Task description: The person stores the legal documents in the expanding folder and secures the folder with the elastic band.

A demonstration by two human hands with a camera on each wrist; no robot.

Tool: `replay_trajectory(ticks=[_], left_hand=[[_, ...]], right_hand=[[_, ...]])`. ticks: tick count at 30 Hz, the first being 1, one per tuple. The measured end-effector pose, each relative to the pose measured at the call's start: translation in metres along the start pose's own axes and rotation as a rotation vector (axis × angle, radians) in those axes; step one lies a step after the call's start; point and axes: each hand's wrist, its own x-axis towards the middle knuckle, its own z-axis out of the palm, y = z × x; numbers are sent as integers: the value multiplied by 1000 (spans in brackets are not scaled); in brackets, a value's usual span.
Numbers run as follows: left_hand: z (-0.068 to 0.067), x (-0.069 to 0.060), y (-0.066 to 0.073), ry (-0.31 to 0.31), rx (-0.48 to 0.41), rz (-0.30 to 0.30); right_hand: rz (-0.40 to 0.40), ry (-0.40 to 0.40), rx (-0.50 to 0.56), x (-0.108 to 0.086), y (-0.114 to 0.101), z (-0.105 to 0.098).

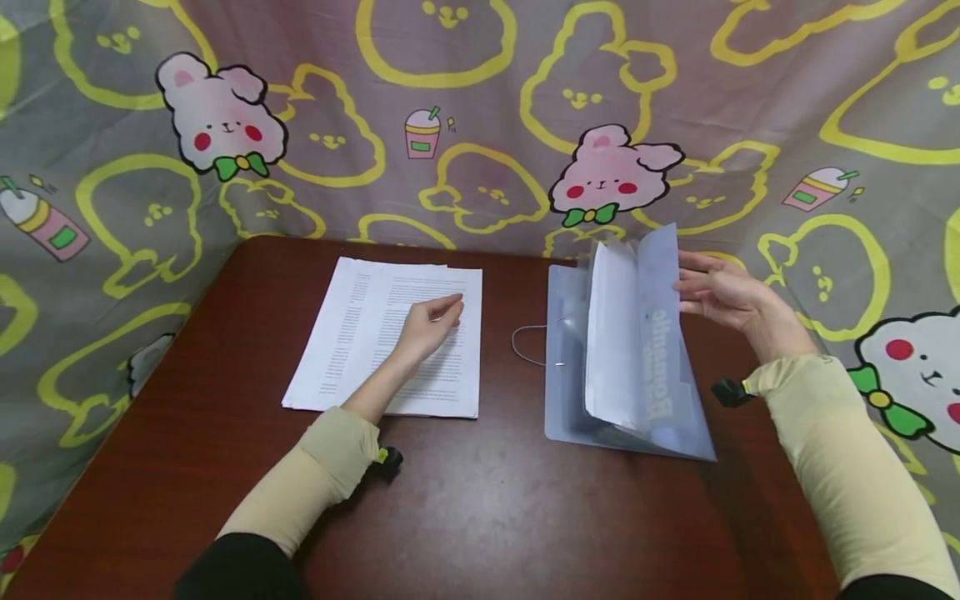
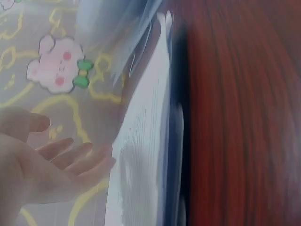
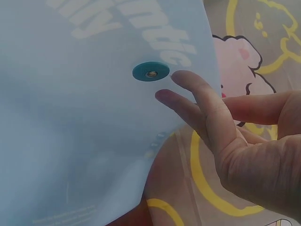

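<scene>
Where the raised panel (image 1: 658, 283) of a pale-blue translucent plastic folder (image 1: 562, 404) stands tilted above the table, its outer face is met by the right hand (image 1: 726, 292). The extended fingers (image 3: 200, 90) are placed close beside a round teal button (image 3: 142, 70), and no firm grip is shown; whether the panel's rim is touched by the thumb cannot be told.

The folder is set toward the far edge of a dark red-brown wooden table (image 1: 480, 525), right of the middle, with its long axis run roughly from the near edge to the far edge. By the right hand it is approached from the side of the table's right edge, and the raised panel is judged the part on which any turn hinges. Inside, a bundle of white sheets (image 1: 609, 342) is leaned along that panel; a thin grey elastic loop (image 1: 513, 342) is fixed on the opposite side.

Farther away, over a stack of white printed sheets (image 1: 360, 350) nearer the far left corner, the left hand (image 1: 429, 327) is held with fingers loosely bent and nothing grasped. Its contact with the stack cannot be confirmed.
</scene>
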Motion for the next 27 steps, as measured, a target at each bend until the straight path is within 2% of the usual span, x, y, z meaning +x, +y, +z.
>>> replay_trajectory(ticks=[4, 12, 15, 20, 27], left_hand=[[-20, 1, -6, 21, 58, -13], [-51, 0, -16, 99, 292, -8], [-60, -1, -20, 118, 356, -34], [-72, -3, -26, 118, 387, -96], [-83, -3, -30, 122, 409, -123]], right_hand=[[0, 3, 2, 0, 0, 1], [3, 0, 12, 1, 1, -1], [-1, -2, 12, 1, 1, -1], [-16, -4, 15, 2, 4, 0], [-29, -16, 36, 2, 5, 3]])
